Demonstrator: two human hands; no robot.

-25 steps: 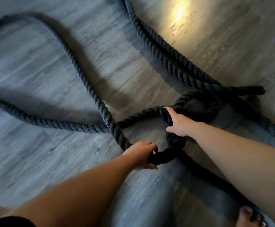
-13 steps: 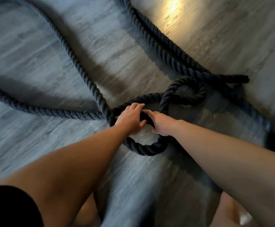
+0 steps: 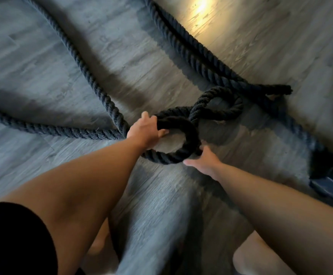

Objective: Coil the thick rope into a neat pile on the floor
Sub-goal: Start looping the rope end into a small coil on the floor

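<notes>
Thick dark twisted rope (image 3: 167, 158) looped on floor (image 3: 42, 76)
Left hand (image 3: 144, 132) curled round loop top; right hand (image 3: 203, 160) seemingly pinching lower edge

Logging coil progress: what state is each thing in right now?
Rope: mostly uncoiled, sprawling loose.
Near loop: closed into a small ring.
Far loop: smaller ring beyond it, unheld.
Left hand: grips near loop's left side.
Right hand: touches near loop's right edge; grip unclear.
</notes>
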